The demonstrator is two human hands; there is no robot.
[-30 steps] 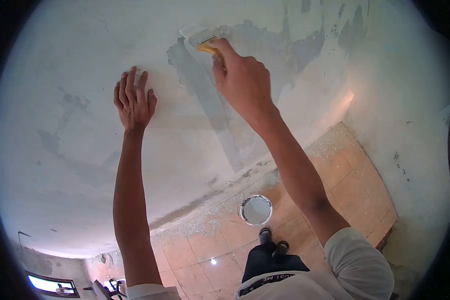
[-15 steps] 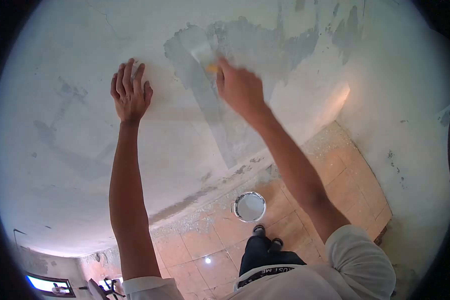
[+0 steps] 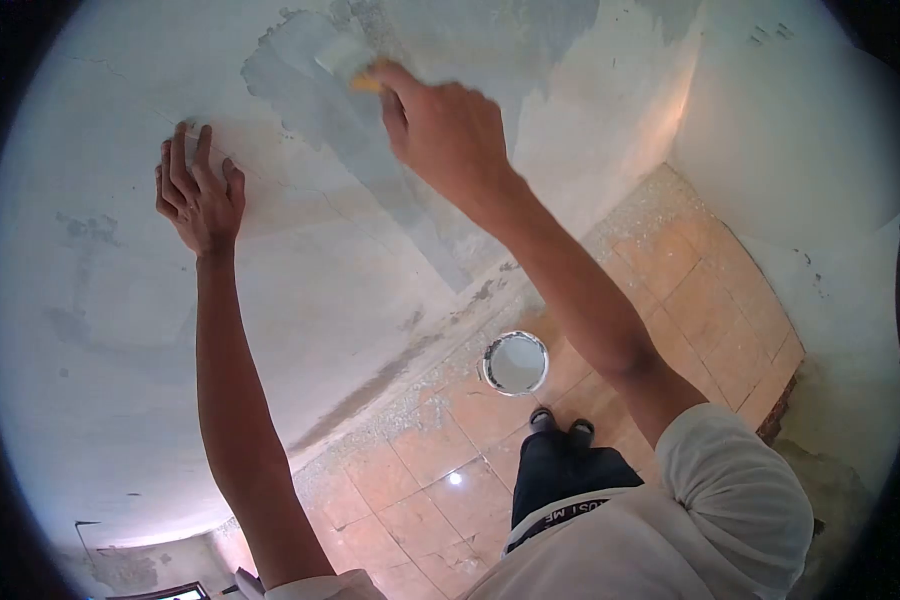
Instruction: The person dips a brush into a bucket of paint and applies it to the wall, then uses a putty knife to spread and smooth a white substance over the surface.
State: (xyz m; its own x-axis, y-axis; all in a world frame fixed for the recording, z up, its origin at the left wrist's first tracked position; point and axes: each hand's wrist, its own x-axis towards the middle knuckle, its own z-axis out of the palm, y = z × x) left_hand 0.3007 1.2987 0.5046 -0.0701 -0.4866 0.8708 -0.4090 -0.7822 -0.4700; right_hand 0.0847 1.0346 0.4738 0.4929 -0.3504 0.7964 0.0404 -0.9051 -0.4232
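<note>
My right hand [image 3: 448,135] is closed around a paintbrush [image 3: 345,58] with a yellow handle and a broad pale head, slightly blurred. The brush head lies against the wall [image 3: 300,290], on a darker grey, wet-looking patch [image 3: 300,80]. From that patch a straight grey band slants down toward the floor. To its left, my left hand [image 3: 202,200] rests on the wall with fingers spread, holding nothing. Below, a round bucket [image 3: 488,378] with a smeared white rim stands on the floor with pale grey liquid inside.
Orange-brown floor tiles [image 3: 410,440] meet the wall along a rough, speckled edge. Another wall [image 3: 760,290] closes the corner at right. My feet [image 3: 560,425] stand just behind the bucket. A screen [image 3: 175,592] shows at the bottom left.
My view has shifted and turned, so the wall patch sits farther left and the bucket higher. My right hand still holds the brush on the patch; my left stays spread on the wall.
</note>
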